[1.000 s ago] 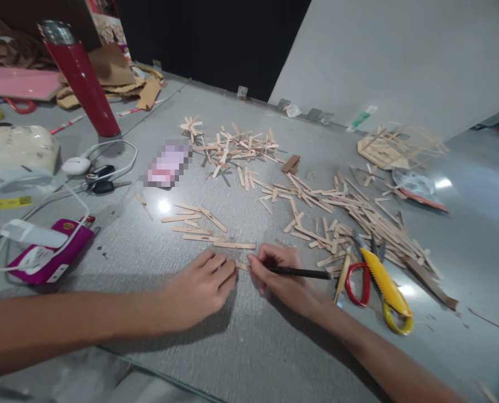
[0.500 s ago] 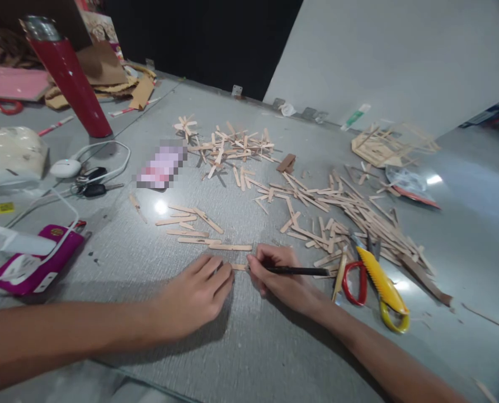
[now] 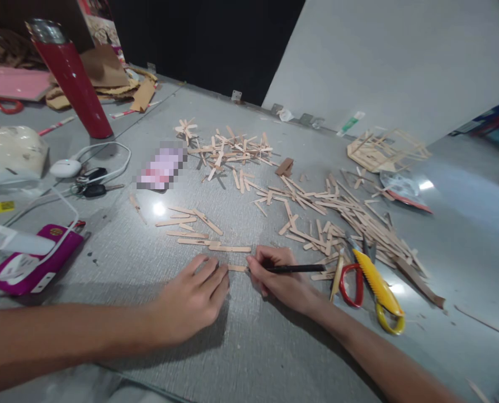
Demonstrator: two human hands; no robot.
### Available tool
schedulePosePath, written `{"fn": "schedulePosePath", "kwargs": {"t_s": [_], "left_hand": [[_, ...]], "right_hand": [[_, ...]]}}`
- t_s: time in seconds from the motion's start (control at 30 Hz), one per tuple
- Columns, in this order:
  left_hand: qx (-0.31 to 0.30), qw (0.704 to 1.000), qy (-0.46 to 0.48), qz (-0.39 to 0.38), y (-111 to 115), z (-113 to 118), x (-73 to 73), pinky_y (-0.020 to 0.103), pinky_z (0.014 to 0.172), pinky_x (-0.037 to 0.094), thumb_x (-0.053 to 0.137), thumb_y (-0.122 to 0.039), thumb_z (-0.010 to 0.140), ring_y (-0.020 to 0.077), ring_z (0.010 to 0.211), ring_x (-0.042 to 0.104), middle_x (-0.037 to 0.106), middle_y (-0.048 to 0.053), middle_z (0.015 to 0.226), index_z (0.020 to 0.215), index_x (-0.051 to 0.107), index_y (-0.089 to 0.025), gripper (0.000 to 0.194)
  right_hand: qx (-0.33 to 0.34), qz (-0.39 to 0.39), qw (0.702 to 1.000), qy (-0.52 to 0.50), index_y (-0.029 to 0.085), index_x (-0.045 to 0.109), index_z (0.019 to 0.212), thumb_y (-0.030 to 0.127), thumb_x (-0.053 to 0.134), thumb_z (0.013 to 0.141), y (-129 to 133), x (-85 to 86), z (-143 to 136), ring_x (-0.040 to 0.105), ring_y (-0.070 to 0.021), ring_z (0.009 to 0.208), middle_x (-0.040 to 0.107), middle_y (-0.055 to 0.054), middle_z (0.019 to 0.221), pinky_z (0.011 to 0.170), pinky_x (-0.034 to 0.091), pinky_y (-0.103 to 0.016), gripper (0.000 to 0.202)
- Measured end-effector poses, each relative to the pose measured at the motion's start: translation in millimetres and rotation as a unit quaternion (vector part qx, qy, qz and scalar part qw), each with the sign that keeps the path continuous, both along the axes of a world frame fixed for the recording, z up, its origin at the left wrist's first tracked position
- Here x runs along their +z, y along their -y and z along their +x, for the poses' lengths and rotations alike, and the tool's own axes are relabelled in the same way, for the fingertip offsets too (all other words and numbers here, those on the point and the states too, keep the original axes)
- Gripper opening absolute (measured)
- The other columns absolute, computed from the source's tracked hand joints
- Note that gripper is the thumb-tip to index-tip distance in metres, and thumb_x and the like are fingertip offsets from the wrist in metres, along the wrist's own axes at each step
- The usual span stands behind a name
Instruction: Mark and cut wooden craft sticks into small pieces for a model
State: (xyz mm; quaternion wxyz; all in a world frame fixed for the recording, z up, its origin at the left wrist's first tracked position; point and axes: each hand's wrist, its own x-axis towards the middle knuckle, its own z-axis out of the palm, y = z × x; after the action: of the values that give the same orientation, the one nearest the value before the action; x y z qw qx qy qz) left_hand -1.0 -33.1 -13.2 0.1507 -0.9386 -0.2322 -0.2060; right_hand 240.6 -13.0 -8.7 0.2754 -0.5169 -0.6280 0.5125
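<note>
My left hand (image 3: 197, 296) presses a wooden craft stick (image 3: 237, 268) flat on the grey table, its fingers closed over the left end. In my right hand (image 3: 277, 274) is a slim black pen (image 3: 302, 268), held in a writing grip. The pen's tip is hidden behind my fingers, close to the stick's right end. Just beyond my hands lies another stick (image 3: 230, 249), with several loose ones to its left. A big heap of sticks (image 3: 373, 226) spreads to the right of my right hand.
Scissors with red handles (image 3: 352, 285) and a yellow serrated tool (image 3: 377, 282) lie right of my right forearm. On the left are a purple power bank (image 3: 60, 263), keys (image 3: 94, 190) and a red bottle (image 3: 71, 81). A stick frame (image 3: 371, 154) stands at the far right.
My left hand has shifted slightly left, showing a bit more of the stick. My right hand keeps its grip on the pen. The view has turned slightly.
</note>
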Motion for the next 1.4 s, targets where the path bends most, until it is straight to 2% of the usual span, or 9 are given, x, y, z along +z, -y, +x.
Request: {"fn": "schedulePosePath", "kwargs": {"t_s": [0.4, 0.53, 0.77, 1.23, 1.4], "left_hand": [[0.007, 1.000, 0.004, -0.024, 2.4, 0.4, -6.0, 0.045, 0.103, 0.044, 0.064, -0.015, 0.099, 0.0318, 0.118, 0.066, 0.077, 0.016, 0.118, 0.104, 0.073, -0.011, 0.012], [0.011, 1.000, 0.014, -0.017, 2.0, 0.8, -7.9, 0.044, 0.102, 0.046, 0.064, -0.016, 0.099, 0.0311, 0.117, 0.067, 0.078, 0.013, 0.117, 0.104, 0.074, -0.012, 0.012], [0.009, 1.000, 0.024, -0.018, 0.8, 0.7, -5.4, 0.044, 0.100, 0.046, 0.064, -0.015, 0.098, 0.0318, 0.115, 0.067, 0.079, 0.012, 0.115, 0.104, 0.074, -0.010, 0.013], [0.009, 0.999, 0.037, -0.008, 0.3, 2.5, -5.8, 0.042, 0.100, 0.047, 0.059, -0.014, 0.100, 0.0293, 0.112, 0.067, 0.079, 0.011, 0.112, 0.101, 0.075, -0.012, 0.016], [0.008, 1.000, 0.026, 0.003, -0.4, 2.6, -5.8, 0.043, 0.100, 0.046, 0.061, -0.014, 0.099, 0.0297, 0.112, 0.067, 0.079, 0.012, 0.113, 0.099, 0.074, -0.013, 0.013]], "right_hand": [[0.015, 0.055, 0.995, 0.077, 0.024, 0.045, 0.059, 0.033, 0.056, 0.098, -0.2, 3.9, -0.4, 0.044, -0.0103, 0.039, 0.050, 0.006, 0.044, 0.048, 0.035, -0.026, 0.042], [0.016, 0.061, 0.996, 0.068, 0.024, 0.044, 0.059, 0.034, 0.059, 0.098, -0.2, 2.9, 0.3, 0.043, -0.0097, 0.040, 0.048, 0.006, 0.044, 0.046, 0.032, -0.024, 0.043], [-0.013, 0.011, 1.000, 0.000, 0.024, 0.045, 0.061, 0.043, 0.059, 0.100, 1.3, -3.2, -0.4, 0.045, -0.0088, 0.038, 0.052, 0.005, 0.045, 0.042, 0.033, -0.022, 0.046], [-0.001, 0.046, 0.998, 0.045, 0.024, 0.045, 0.058, 0.031, 0.058, 0.098, 0.4, -0.2, -0.7, 0.042, -0.0090, 0.039, 0.049, 0.006, 0.043, 0.044, 0.031, -0.024, 0.042], [-0.011, 0.021, 1.000, 0.016, 0.024, 0.044, 0.058, 0.034, 0.060, 0.097, 1.4, -1.2, -0.2, 0.043, -0.0089, 0.039, 0.049, 0.006, 0.044, 0.043, 0.032, -0.023, 0.043]]}}
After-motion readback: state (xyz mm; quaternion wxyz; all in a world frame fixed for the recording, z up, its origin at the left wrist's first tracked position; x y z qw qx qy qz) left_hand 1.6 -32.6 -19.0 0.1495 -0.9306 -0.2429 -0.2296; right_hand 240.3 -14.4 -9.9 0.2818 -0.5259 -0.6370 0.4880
